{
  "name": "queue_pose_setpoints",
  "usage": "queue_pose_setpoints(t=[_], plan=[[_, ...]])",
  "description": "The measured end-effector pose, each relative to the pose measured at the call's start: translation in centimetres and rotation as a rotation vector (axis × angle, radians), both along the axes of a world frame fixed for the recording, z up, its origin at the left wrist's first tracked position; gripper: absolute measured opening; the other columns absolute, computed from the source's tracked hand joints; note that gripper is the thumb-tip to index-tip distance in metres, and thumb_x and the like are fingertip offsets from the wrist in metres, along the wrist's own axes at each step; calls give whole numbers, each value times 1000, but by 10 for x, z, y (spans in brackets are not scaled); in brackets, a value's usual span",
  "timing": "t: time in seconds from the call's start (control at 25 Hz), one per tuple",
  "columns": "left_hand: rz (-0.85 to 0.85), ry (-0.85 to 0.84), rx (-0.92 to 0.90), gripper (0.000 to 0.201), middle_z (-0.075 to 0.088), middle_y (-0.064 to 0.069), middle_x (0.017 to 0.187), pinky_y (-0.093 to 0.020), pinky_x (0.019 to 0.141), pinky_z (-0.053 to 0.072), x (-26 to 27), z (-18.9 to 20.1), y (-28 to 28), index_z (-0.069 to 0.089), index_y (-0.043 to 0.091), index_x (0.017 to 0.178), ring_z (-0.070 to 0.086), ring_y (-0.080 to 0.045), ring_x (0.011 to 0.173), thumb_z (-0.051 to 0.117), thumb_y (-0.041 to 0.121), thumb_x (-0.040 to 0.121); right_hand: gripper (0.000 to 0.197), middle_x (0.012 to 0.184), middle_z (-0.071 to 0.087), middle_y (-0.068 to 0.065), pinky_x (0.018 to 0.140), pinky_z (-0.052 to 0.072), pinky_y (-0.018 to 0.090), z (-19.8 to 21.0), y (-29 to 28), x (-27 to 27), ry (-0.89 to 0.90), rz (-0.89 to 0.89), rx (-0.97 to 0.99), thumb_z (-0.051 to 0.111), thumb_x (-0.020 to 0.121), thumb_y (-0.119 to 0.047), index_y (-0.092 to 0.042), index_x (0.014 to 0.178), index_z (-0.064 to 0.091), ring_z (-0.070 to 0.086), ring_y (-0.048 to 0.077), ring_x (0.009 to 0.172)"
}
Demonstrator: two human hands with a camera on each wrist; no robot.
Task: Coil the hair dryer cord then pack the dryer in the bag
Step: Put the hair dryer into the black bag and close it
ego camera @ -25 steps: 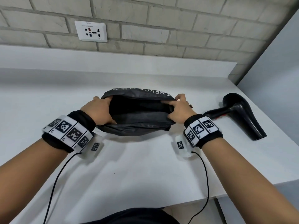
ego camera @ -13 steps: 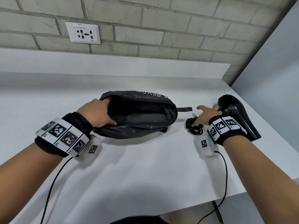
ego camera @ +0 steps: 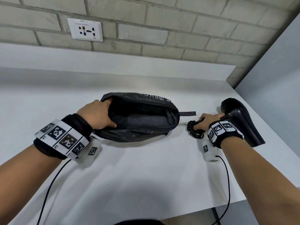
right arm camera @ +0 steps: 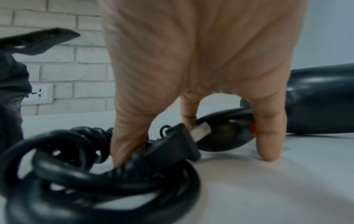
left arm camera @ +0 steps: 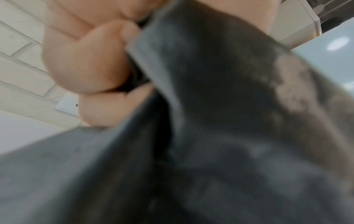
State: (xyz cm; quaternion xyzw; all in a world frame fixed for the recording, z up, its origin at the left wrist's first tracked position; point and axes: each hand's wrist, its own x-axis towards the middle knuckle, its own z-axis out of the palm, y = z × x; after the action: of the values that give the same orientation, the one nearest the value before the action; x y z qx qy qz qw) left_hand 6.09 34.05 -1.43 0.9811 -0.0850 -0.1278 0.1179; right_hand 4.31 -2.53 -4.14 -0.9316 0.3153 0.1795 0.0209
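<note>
A black bag (ego camera: 138, 125) lies open in the middle of the white table (ego camera: 129, 176). My left hand (ego camera: 97, 114) grips the left end of its opening, fingers curled over the fabric edge (left arm camera: 153, 60). To the right lies the black hair dryer (ego camera: 240, 119), its cord (ego camera: 194, 129) coiled beside the handle. My right hand (ego camera: 205, 120) rests over the coil and the handle's end. In the right wrist view its thumb (right arm camera: 126, 144) touches the cord by the plug (right arm camera: 172, 144). One straight finger (right arm camera: 268, 136) stands on the table in front of the handle (right arm camera: 226, 128).
A wall socket (ego camera: 85, 29) sits in the brick wall behind a raised white ledge (ego camera: 113, 59). A grey wall (ego camera: 276, 82) borders the table on the right, close behind the dryer. The bag's pull strap (ego camera: 187, 113) points toward the cord.
My right hand let go of the bag's right end, moved right and came down on the coiled cord and dryer handle. The left hand kept its hold on the bag.
</note>
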Motion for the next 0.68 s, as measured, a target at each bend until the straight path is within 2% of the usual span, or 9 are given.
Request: queue_pose_setpoints(t=[0.08, 0.16, 0.28, 0.4, 0.44, 0.52, 0.6, 0.64, 0.68], plan=[[0, -2, 5, 87, 54, -20, 125, -41, 92, 47, -1, 0, 0, 32, 18, 139, 55, -38, 110, 76, 40, 68, 58, 141, 11, 24, 97, 39, 29, 0, 0, -3, -31, -18, 32, 77, 55, -45, -21, 103, 57, 41, 36, 100], [0, -2, 16, 88, 53, -20, 125, -41, 91, 47, -1, -1, 0, 31, 18, 140, 55, -38, 110, 76, 40, 68, 52, 139, 16, 22, 93, 41, 30, 0, 0, -7, -36, -23, 47, 78, 54, -44, -22, 96, 57, 41, 36, 107], [-5, -7, 25, 88, 52, -20, 126, -41, 92, 46, -3, 0, -1, 29, 18, 141, 54, -38, 112, 75, 40, 69, 50, 137, 27, 24, 101, 39, 35, -4, -5, -9, -46, -15, 34, 77, 54, -44, -23, 95, 57, 27, 40, 125], [-10, -11, 23, 88, 51, -20, 128, -40, 94, 45, -5, 2, -1, 27, 17, 143, 53, -38, 114, 74, 39, 72, 46, 129, 45, 19, 112, 23, 47, -1, -3, -7, 29, -1, 49, 67, 60, -37, -21, 102, 58, 17, 46, 130], [-12, -12, 22, 87, 51, -20, 128, -39, 94, 45, -6, 3, -1, 27, 17, 143, 53, -38, 114, 73, 38, 73, 48, 127, 50, 16, 111, 19, 49, 0, -3, -7, 43, -14, 68, 62, 53, -37, -21, 97, 59, 20, 46, 128], [-14, -19, 25, 85, 52, -20, 128, -39, 93, 45, -7, 4, -1, 28, 18, 143, 53, -38, 114, 72, 38, 73, 65, 138, 42, 19, 110, 20, 50, 1, -5, -7, 45, -37, 57, 59, 37, -49, -22, 95, 59, 23, 45, 127], [-17, -24, 32, 86, 52, -19, 128, -39, 93, 45, -7, 4, -2, 28, 19, 143, 53, -38, 114, 72, 39, 73, 97, 149, 11, 24, 114, 22, 47, -6, -12, -6, -43, -81, 75, 66, 44, -68, -19, 126, 45, 19, 44, 134], [-18, -22, 32, 86, 52, -19, 128, -38, 93, 45, -8, 4, -3, 28, 19, 143, 53, -37, 114, 72, 39, 73, 108, 150, 6, 25, 114, 23, 45, -6, -9, -11, -62, -112, 70, 67, 46, -74, -18, 134, 35, 20, 44, 135], [-18, -20, 32, 86, 52, -19, 128, -38, 92, 46, -9, 4, -3, 28, 19, 143, 53, -37, 114, 72, 40, 73, 112, 148, 11, 25, 113, 25, 44, -6, -9, -14, -62, -108, 42, 66, 46, -76, -17, 136, 32, 23, 43, 134]])
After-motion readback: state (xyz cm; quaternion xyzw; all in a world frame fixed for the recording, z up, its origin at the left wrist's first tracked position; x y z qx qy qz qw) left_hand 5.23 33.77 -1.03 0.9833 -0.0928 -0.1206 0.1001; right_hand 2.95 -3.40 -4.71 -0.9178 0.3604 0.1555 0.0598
